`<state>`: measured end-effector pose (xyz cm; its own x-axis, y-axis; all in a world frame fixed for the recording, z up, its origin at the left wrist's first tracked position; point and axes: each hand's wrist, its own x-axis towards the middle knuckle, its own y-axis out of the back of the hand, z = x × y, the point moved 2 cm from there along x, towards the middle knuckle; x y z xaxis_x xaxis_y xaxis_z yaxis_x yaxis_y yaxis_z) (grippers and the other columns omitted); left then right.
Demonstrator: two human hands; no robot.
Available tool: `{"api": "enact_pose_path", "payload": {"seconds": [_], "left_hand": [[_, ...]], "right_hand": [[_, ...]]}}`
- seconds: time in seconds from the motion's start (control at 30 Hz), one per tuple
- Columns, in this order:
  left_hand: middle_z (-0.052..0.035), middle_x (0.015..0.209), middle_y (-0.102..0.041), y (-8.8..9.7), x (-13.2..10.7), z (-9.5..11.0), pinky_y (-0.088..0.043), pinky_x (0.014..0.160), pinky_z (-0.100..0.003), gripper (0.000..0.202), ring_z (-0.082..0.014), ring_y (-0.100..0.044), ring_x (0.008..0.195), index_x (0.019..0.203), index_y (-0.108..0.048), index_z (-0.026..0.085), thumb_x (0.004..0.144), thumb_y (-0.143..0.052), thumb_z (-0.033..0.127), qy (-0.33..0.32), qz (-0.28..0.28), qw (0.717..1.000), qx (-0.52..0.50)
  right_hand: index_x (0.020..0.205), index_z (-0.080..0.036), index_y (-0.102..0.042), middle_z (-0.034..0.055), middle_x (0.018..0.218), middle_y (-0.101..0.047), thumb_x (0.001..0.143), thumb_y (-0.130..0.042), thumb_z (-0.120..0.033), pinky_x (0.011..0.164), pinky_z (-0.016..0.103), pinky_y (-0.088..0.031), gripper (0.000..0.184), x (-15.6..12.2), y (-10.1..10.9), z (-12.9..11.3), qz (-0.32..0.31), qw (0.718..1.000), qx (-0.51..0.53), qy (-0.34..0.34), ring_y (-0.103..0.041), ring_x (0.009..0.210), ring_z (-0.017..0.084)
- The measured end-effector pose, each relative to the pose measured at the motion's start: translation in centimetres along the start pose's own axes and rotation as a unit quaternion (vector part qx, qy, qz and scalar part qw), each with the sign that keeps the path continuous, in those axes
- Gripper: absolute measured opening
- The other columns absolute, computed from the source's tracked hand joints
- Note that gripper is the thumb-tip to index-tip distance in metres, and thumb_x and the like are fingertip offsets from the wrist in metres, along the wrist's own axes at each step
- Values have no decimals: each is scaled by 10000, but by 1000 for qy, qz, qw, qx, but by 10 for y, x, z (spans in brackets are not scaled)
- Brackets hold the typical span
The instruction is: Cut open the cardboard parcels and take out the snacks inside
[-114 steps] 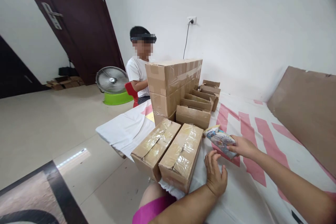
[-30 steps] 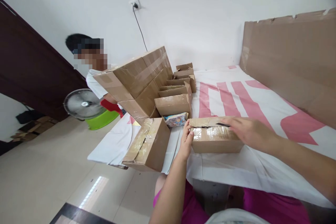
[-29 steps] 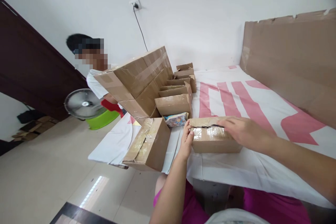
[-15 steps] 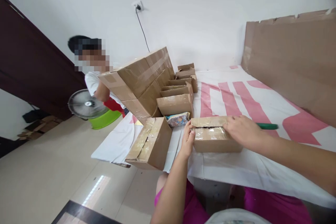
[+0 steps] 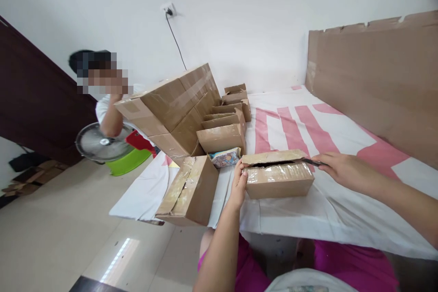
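Observation:
A taped cardboard box (image 5: 278, 185) lies in front of me on the cloth-covered table, with a dark slit open along its top seam. My left hand (image 5: 238, 185) grips the box's left end, thumb on the near side. My right hand (image 5: 342, 171) is just off the right end, closed on a knife (image 5: 316, 162) whose thin dark blade touches or nearly touches the end of the slit. The knife's handle is hidden in the palm. Left of my left hand stands a second box (image 5: 191, 189) with a split top seam. A colourful packet (image 5: 226, 157) lies behind it.
Larger stacked cartons (image 5: 171, 105) lean behind the packet, beside a row of opened boxes (image 5: 222, 137). A tall cardboard panel (image 5: 372, 86) stands at the right. Another person (image 5: 111, 116) is at the far left, near a fan (image 5: 102, 141) and a green plastic item (image 5: 128, 162).
My right hand has moved right, off the box top, and the knife blade now shows. The slit gapes wider. The other person's hand has risen to the face. The view has shifted slightly.

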<state>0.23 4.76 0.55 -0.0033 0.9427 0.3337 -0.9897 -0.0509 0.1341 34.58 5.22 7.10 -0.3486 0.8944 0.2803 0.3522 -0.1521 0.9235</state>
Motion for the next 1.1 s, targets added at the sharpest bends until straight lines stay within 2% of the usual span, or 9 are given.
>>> {"api": "enact_pose_path", "payload": {"seconds": [0.13,0.27,0.4,0.53,0.67,0.73,0.83,0.93,1.1], "left_hand": [[-104,1335,-537,-1,0,1,-219,1181,-459,366,-287,-391,1374,1100,-582,222,912,-473,516,5,7,1000,-3],[-98,1341,-539,-2,0,-1,-231,1179,-453,356,-279,-403,1363,1119,-576,228,913,-468,497,3,9,1000,-13],[-93,1377,-525,-3,1,-3,-234,1184,-449,357,-275,-401,1371,1138,-573,232,921,-454,489,-1,5,1000,-19],[-92,1401,-515,-2,1,-4,-208,1200,-457,374,-273,-385,1389,1163,-577,230,928,-446,490,-3,4,1000,-13],[-92,1472,-470,0,1,-5,-160,1224,-455,450,-271,-320,1445,1249,-568,230,917,-467,515,12,8,1000,1],[-89,1493,-453,0,1,-6,-140,1232,-456,472,-272,-288,1466,1269,-565,231,909,-481,525,25,11,1000,3],[-88,1512,-436,1,0,-7,-131,1235,-465,490,-276,-273,1475,1294,-555,229,915,-475,529,28,10,1000,0],[-89,1513,-436,1,-1,-5,-138,1235,-462,487,-272,-283,1471,1294,-557,231,920,-471,531,13,6,1000,-3],[-97,1505,-443,1,-1,0,-167,1230,-442,495,-270,-314,1456,1275,-569,220,913,-484,547,8,4,1000,1]], "right_hand": [[1144,-270,-640,80,1124,-719,912,-407,-275,592,333,-441,329,-13,-24,26,-88,990,-15,-112,-687,870,278],[982,-234,-697,117,973,-747,894,-419,-196,613,336,-408,294,-28,-48,39,-171,978,-19,-120,-699,846,289],[866,-213,-723,118,850,-747,837,-500,-175,621,349,-424,228,-34,-59,42,-191,974,-28,-119,-708,803,304],[1015,-202,-710,136,1064,-724,898,-452,-303,756,413,-495,301,-18,-51,39,-139,983,-26,-118,-678,981,323],[1116,-201,-670,115,1150,-696,927,-382,-343,928,440,-494,373,12,-21,17,79,994,37,-67,-613,1116,285],[1094,-204,-676,106,1102,-711,922,-399,-344,931,442,-501,355,29,-8,-2,127,989,74,-24,-622,1079,274],[1053,-206,-696,98,1070,-724,916,-422,-315,926,449,-501,326,54,-1,-34,77,991,99,42,-628,1039,268],[1019,-215,-717,87,1044,-730,913,-437,-265,935,448,-482,303,73,-8,-56,-3,992,94,80,-615,1027,264],[888,-214,-716,82,938,-716,886,-488,-204,912,429,-470,229,88,-23,-68,-34,991,96,89,-600,973,247]]}}
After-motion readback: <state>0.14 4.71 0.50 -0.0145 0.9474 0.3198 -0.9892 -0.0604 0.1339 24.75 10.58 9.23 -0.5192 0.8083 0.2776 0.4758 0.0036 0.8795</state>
